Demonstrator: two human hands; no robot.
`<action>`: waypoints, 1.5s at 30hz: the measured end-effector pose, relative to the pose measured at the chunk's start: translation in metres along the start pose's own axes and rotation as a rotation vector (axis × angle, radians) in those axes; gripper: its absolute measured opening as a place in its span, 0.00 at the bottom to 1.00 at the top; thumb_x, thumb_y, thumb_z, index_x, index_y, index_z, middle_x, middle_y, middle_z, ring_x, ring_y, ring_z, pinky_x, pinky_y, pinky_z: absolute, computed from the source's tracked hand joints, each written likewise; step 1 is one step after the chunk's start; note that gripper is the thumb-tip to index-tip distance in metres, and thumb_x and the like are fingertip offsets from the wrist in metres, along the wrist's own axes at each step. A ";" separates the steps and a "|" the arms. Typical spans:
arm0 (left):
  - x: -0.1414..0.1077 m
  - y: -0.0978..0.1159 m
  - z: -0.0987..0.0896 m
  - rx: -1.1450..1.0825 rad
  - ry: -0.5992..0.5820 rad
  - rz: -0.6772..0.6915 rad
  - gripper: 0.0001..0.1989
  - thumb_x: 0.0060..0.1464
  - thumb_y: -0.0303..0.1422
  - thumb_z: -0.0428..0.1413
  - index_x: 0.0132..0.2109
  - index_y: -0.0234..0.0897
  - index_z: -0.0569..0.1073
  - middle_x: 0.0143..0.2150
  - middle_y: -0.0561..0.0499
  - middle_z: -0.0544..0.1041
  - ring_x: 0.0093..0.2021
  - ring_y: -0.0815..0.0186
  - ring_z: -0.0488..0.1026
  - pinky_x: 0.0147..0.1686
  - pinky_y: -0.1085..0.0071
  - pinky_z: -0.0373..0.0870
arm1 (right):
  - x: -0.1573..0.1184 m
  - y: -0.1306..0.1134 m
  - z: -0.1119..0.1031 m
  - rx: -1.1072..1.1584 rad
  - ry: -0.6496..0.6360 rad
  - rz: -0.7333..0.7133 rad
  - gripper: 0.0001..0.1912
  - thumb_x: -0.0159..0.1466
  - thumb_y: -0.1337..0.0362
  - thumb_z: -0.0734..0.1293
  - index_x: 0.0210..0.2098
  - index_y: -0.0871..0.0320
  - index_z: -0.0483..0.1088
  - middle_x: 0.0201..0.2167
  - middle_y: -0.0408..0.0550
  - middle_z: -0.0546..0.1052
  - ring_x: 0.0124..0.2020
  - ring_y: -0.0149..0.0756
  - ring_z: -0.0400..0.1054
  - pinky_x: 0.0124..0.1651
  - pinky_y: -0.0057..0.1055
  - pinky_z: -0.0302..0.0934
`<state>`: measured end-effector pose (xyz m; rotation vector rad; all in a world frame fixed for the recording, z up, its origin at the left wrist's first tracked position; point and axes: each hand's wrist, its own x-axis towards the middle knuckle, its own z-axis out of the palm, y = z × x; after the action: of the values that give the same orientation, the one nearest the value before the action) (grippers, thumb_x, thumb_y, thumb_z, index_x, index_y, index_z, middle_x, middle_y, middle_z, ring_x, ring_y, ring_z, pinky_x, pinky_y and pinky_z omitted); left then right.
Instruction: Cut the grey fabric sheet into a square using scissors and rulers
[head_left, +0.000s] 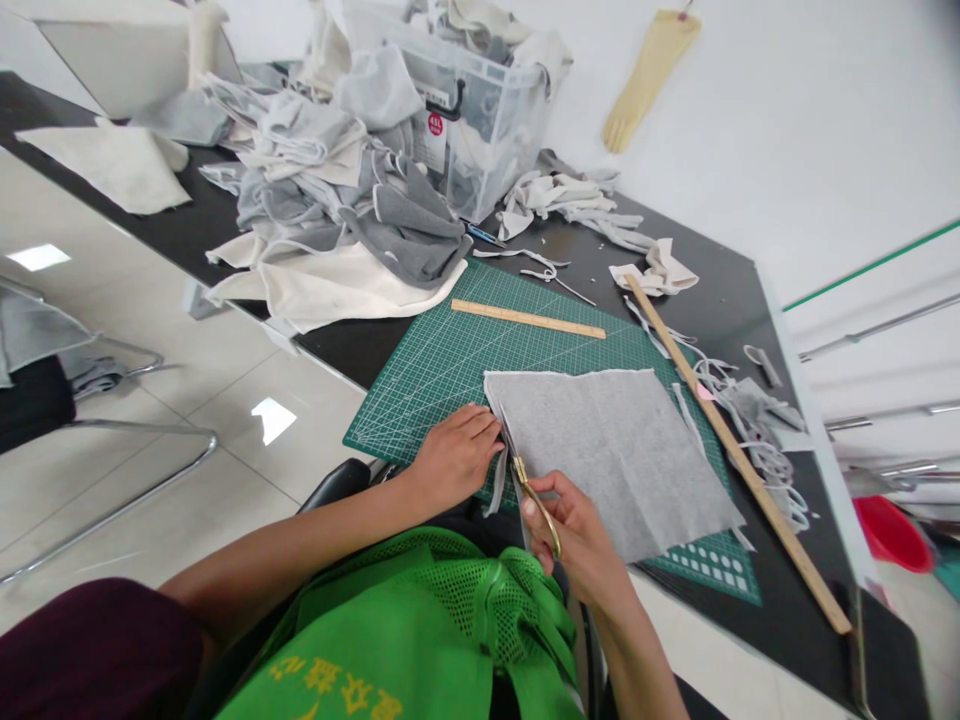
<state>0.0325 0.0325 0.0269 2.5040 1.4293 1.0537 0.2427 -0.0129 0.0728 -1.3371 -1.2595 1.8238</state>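
Observation:
A square of grey cloth (607, 440) lies on the green cutting mat (409, 390), its near corner reaching over the table's front edge. My right hand (574, 525) is closed around the gold handles of a pair of scissors (519, 470). The blades point away from me along the cloth's left edge. Beside them, my left hand (459, 455) has its fingers together on that edge, with the fingertips partly hidden. A narrow grey strip (496, 485) hangs down between my hands.
Behind the mat lie a short wooden ruler (529, 319) and a heap of grey and cream cloth (322, 190). A clear plastic bin (487, 130) stands at the back. On the right are a long wooden ruler (739, 455) and loose scraps (769, 410).

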 end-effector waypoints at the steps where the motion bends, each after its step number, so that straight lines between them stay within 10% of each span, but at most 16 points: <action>1: 0.000 0.000 0.000 0.000 0.000 0.002 0.13 0.69 0.31 0.51 0.53 0.30 0.75 0.51 0.41 0.80 0.56 0.55 0.75 0.62 0.54 0.72 | 0.000 0.000 0.000 -0.002 0.000 -0.001 0.22 0.62 0.45 0.74 0.42 0.54 0.65 0.15 0.29 0.64 0.12 0.22 0.53 0.17 0.21 0.45; 28: -0.003 -0.014 -0.005 -0.113 -0.027 -0.054 0.16 0.64 0.21 0.48 0.54 0.37 0.73 0.49 0.46 0.76 0.49 0.59 0.72 0.53 0.59 0.75 | -0.009 0.006 0.009 0.356 0.000 0.074 0.23 0.61 0.45 0.75 0.41 0.54 0.66 0.19 0.32 0.66 0.10 0.19 0.50 0.14 0.18 0.45; 45: -0.001 -0.027 -0.019 0.072 -0.078 0.198 0.13 0.62 0.20 0.50 0.48 0.33 0.76 0.45 0.45 0.79 0.48 0.58 0.73 0.49 0.62 0.74 | 0.002 0.008 0.017 0.249 -0.018 0.031 0.22 0.64 0.44 0.72 0.40 0.55 0.65 0.17 0.32 0.67 0.10 0.20 0.54 0.14 0.18 0.46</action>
<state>0.0008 0.0418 0.0306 2.7510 1.2416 0.9353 0.2267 -0.0214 0.0659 -1.2112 -0.9863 1.9453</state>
